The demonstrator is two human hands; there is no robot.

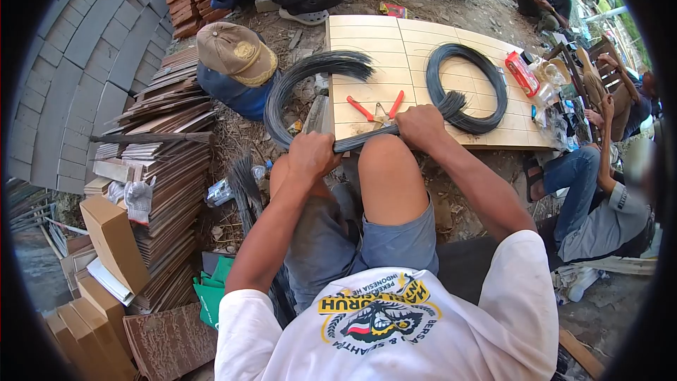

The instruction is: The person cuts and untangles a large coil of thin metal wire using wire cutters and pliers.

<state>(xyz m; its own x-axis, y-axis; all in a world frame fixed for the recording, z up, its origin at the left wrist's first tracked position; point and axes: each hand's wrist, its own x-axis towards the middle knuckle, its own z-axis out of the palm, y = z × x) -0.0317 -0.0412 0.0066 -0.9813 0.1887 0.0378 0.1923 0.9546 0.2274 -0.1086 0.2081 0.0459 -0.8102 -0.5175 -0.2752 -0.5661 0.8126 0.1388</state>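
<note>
Along the pale tabletop (437, 34), left hand (314, 155) and right hand (421, 127) are gripping the curved wire bundle (276, 113), spaced apart, its free ends (358, 63) risking springing loose if either hold slips.

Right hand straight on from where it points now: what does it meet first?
Past the wire bundle it grips, the right hand would probably meet the red-handled pliers, though depth is unclear.

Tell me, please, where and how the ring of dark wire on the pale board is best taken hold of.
Probably by the far curve of the ring, from above, fingers through its open middle: it lies flat, and the held wire bundle's end, by the right hand, overlaps its left side.
</note>
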